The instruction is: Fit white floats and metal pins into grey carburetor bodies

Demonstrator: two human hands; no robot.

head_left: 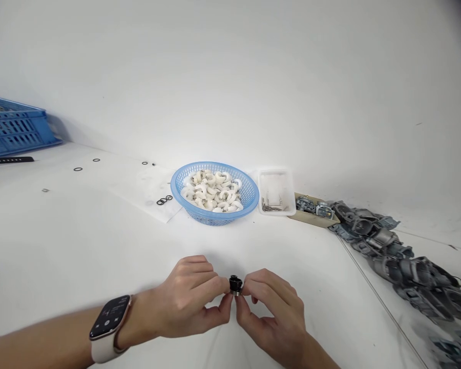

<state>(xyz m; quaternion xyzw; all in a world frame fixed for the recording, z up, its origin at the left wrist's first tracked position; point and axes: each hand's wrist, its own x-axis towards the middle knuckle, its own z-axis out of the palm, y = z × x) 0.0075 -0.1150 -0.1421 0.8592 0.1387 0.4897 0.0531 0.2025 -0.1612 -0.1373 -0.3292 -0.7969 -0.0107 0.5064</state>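
Observation:
Between my hands, just above the white table, is a small black cap-like part [235, 282] with a silver coil spring [235, 293] at its lower end. My left hand [194, 294] pinches it from the left between thumb and index finger. From the other side my right hand [271, 302] grips it with thumb and fingertips. The fingertips hide part of its sides and the spring's lower end. A smartwatch [111, 318] with a pale band is on my left wrist.
A blue basket [215, 219] holds white curved pieces. Beside it stand a white tray [276, 179] with thin metal pins and a cardboard box [313, 219]. Grey metal castings [384, 238] pile up at right. Black rings [164, 200] lie left; a blue crate [19, 133] stands far left.

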